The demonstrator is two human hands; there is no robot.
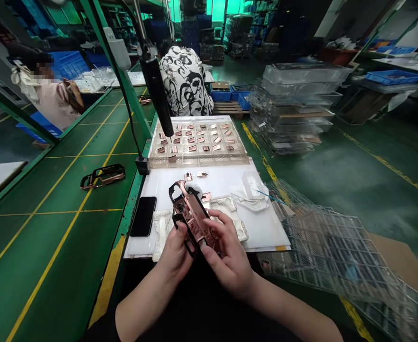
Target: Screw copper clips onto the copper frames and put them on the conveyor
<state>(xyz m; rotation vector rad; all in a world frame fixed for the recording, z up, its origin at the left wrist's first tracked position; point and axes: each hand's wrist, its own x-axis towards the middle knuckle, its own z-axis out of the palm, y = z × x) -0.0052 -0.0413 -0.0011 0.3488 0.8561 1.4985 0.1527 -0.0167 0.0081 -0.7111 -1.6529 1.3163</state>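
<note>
Between my two hands a copper-pink and black frame-like housing [195, 209] is held tilted above the white work board [265, 228]. My left hand [175, 249] grips its lower left side, thumb on the black edge. My right hand [230, 251] holds its lower right side, with fingers along the copper face. Under and beside the housing lie whitish moulded fixtures [235, 218], partly hidden by it and my hands. Small copper parts [202, 174] rest just beyond it. A black electric screwdriver [157, 95] hangs above the board.
A clear compartment tray [198, 159] holds many small copper pieces. A phone [143, 216] lies at the left. Another housing [103, 176] sits on the green conveyor [62, 190]. White wrapping [253, 192] lies right. Stacked clear trays [294, 104] stand on the floor. Two people sit farther off.
</note>
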